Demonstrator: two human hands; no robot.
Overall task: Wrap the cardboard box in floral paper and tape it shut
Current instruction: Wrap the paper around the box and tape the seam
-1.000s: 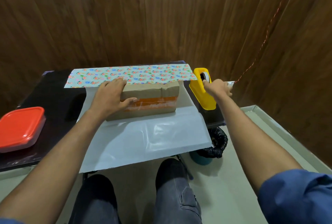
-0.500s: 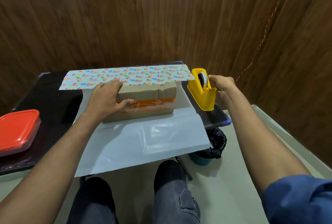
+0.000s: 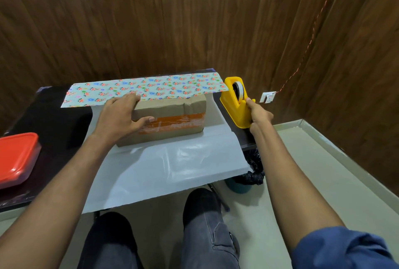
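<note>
Nearest the camera, the person's knees (image 3: pixel 159 236) in dark trousers sit below the table edge, and a blue sleeve (image 3: pixel 343 249) covers the right upper arm. A sheet of floral paper (image 3: pixel 168 167) lies white side up on the black table (image 3: pixel 54 122), its near edge overhanging toward the knees. At the left edge of the table stands a container with a red lid (image 3: pixel 16 156). Under the right corner of the table a bin with a black liner (image 3: pixel 250 173) stands on the floor.

On the middle of the sheet sits the cardboard box (image 3: pixel 168 120), long side toward the person. It is plain brown, creased and dented along its top right edge, with a band of orange tape across the front face. Pale lettering on that band is partly legible beside the thumb as "OILE"; the rest cannot be read. The left hand (image 3: pixel 119 117) rests on the box's left end, fingers spread flat over the top and the thumb pressed against the front face.

Right of the box, just off the paper, stands a yellow tape dispenser (image 3: pixel 235 107) holding a roll of tape. The right hand (image 3: pixel 258 115) grips its near right side, fingers curled around the body, index tip up at the cutter end.

Beyond the box, the paper's far margin is folded over printed side up, showing small red and blue flowers on a pale ground. A wood-panelled wall (image 3: pixel 194 20) stands behind, with a white socket (image 3: pixel 267 97) and a red cord (image 3: pixel 308 40).
</note>
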